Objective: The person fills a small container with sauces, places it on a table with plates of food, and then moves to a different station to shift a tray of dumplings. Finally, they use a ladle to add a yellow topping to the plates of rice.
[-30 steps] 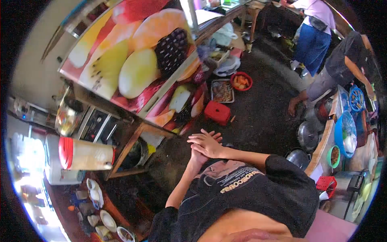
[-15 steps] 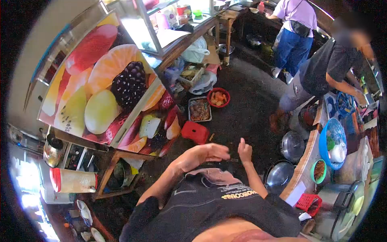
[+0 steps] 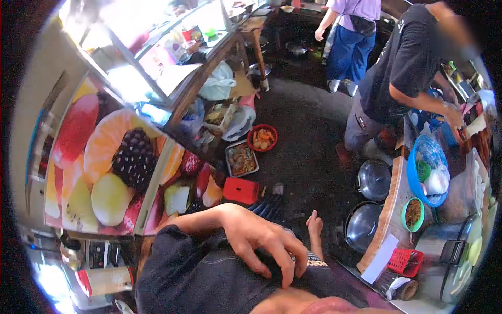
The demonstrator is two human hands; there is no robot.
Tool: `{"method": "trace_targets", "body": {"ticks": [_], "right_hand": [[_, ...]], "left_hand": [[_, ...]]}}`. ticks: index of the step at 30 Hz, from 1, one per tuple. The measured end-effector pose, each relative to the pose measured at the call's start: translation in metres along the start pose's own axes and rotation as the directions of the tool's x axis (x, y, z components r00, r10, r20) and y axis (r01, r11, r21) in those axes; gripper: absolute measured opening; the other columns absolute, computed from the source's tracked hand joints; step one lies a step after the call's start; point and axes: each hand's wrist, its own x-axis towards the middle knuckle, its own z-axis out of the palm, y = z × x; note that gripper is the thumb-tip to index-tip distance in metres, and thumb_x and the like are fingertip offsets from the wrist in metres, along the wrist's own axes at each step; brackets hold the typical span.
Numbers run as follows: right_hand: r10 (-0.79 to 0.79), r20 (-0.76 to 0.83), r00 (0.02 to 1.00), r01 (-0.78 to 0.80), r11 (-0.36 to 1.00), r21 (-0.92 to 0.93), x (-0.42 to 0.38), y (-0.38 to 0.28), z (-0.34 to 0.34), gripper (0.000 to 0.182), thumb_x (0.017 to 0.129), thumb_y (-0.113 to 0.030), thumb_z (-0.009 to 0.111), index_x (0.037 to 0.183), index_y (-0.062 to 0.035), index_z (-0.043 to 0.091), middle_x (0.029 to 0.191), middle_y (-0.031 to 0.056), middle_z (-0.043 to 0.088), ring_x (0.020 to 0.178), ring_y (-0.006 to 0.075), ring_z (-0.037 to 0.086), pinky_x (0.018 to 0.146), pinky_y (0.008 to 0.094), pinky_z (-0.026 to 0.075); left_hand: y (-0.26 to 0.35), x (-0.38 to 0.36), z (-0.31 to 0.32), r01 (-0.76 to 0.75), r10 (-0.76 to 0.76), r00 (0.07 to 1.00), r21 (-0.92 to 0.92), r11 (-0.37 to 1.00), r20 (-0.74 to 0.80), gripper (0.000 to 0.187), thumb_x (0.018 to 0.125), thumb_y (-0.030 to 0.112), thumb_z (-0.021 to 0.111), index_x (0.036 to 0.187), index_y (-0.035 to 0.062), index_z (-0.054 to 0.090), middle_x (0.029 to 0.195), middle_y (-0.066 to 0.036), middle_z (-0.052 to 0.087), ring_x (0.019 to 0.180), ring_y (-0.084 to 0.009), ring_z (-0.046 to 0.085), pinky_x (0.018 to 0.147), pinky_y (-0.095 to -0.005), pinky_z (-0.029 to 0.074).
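Observation:
Raised in front of my chest, my left hand (image 3: pixel 264 243) has its fingers spread and bent downward, close to the black shirt (image 3: pixel 209 272); nothing shows in it. My right hand (image 3: pixel 314 225) is farther forward, low over the dark floor, with a finger stretched out and nothing visible in it. Beyond my left hand, a red plastic stool (image 3: pixel 241 190) stands on the floor beside a metal tray of food (image 3: pixel 242 159) and a red basket with orange pieces (image 3: pixel 263 138).
A fruit-printed cabinet (image 3: pixel 104 172) stands at left. On the right counter are a blue basin (image 3: pixel 428 170), a green bowl (image 3: pixel 413 214) and a red basket (image 3: pixel 405 261); woks (image 3: pixel 362 226) sit below. A person in black (image 3: pixel 402 68) leans there; another in purple (image 3: pixel 353 36) stands behind.
My left hand has come back toward my chest, its fingers now curving down. My right hand is slightly lower in view. The view has shifted, and the person in purple has lowered an arm.

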Motion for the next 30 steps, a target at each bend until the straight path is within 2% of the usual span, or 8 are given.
{"method": "trace_targets", "body": {"ticks": [3,7,11,14,16,19,26,30], "right_hand": [[0.009,0.039,0.999,-0.009,1.0,0.011,0.028,-0.009,0.009,0.072,0.09,-0.049,0.023,0.041,-0.0086,0.057,0.049,0.012,0.056,0.058,0.0341,0.057,0.069,0.0412,0.046],[0.0,-0.005,1.0,0.0,1.0,-0.015,0.072,-0.027,0.0,0.068,0.088,-0.048,0.023,0.044,-0.0075,0.057,0.051,0.0127,0.057,0.054,0.0309,0.056,0.072,0.0387,0.046],[0.277,0.238,0.931,-0.318,0.936,0.15,0.117,-0.037,-0.005,0.064,0.086,-0.048,0.028,0.049,-0.0056,0.058,0.047,0.0088,0.052,0.044,0.0221,0.051,0.058,0.0357,0.048],[0.358,0.262,0.896,-0.422,0.87,0.256,0.138,-0.032,-0.012,0.059,0.086,-0.045,0.034,0.052,-0.0027,0.057,0.046,0.0068,0.048,0.042,0.0189,0.048,0.045,0.033,0.046],[0.396,0.293,0.87,-0.486,0.784,0.386,0.148,-0.003,-0.009,0.056,0.086,-0.042,0.038,0.053,-0.0003,0.057,0.047,0.0073,0.048,0.042,0.0187,0.047,0.039,0.0324,0.044],[0.413,0.26,0.873,-0.482,0.814,0.325,0.156,0.0,-0.009,0.052,0.085,-0.04,0.04,0.054,-0.0018,0.058,0.049,0.0078,0.049,0.042,0.0198,0.048,0.041,0.0348,0.045],[0.422,0.379,0.823,-0.464,0.886,0.021,0.201,-0.009,-0.005,0.053,0.086,-0.04,0.037,0.056,-0.0026,0.06,0.051,0.0081,0.052,0.041,0.0207,0.049,0.041,0.0345,0.043],[0.361,0.356,0.862,-0.353,0.931,-0.09,0.244,-0.098,-0.026,0.054,0.086,-0.04,0.035,0.057,-0.0026,0.061,0.051,0.0075,0.053,0.04,0.02,0.05,0.041,0.0336,0.043]], "left_hand": [[-0.002,-0.012,-0.04,0.026,-0.027,0.999,0.054,0.998,0.026,0.016,0.081,0.013,0.055,0.093,0.0015,0.055,0.105,-0.019,0.046,0.099,-0.0362,0.045,0.087,-0.0451,0.034],[0.003,-0.02,-0.096,-0.142,0.171,0.973,0.175,0.974,-0.158,0.018,0.079,0.017,0.059,0.083,-0.0004,0.056,0.094,-0.019,0.049,0.085,-0.034,0.05,0.074,-0.0426,0.042],[0.0,-0.04,-0.15,-0.427,0.519,0.713,0.295,0.855,-0.472,0.025,0.082,0.019,0.057,0.076,-0.0051,0.061,0.08,-0.021,0.054,0.068,-0.0274,0.055,0.058,-0.0359,0.046],[0.0,-0.057,-0.172,-0.327,0.402,0.743,0.233,0.916,-0.535,0.025,0.081,0.02,0.06,0.083,-0.0052,0.061,0.084,-0.022,0.056,0.074,-0.0279,0.056,0.064,-0.0361,0.046],[0.003,-0.069,-0.177,-0.105,0.078,0.83,-0.018,0.994,-0.552,0.043,0.08,0.027,0.064,0.104,-0.0071,0.053,0.097,-0.021,0.056,0.087,-0.0308,0.056,0.078,-0.0391,0.043],[-0.003,-0.077,-0.186,-0.015,0.038,0.972,0.097,0.995,-0.231,0.048,0.083,0.03,0.059,0.111,-0.0079,0.049,0.111,-0.023,0.051,0.108,-0.0361,0.048,0.091,-0.0428,0.037],[0.007,-0.119,-0.198,0.166,-0.135,0.893,0.035,0.985,-0.429,0.052,0.085,0.034,0.054,0.113,-0.0087,0.047,0.114,-0.024,0.048,0.108,-0.0358,0.047,0.093,-0.0428,0.035],[0.002,-0.13,-0.217,0.237,-0.175,0.865,0.076,0.969,-0.47,0.053,0.086,0.037,0.052,0.112,-0.0089,0.048,0.113,-0.023,0.049,0.106,-0.0352,0.048,0.091,-0.0427,0.035]]}}
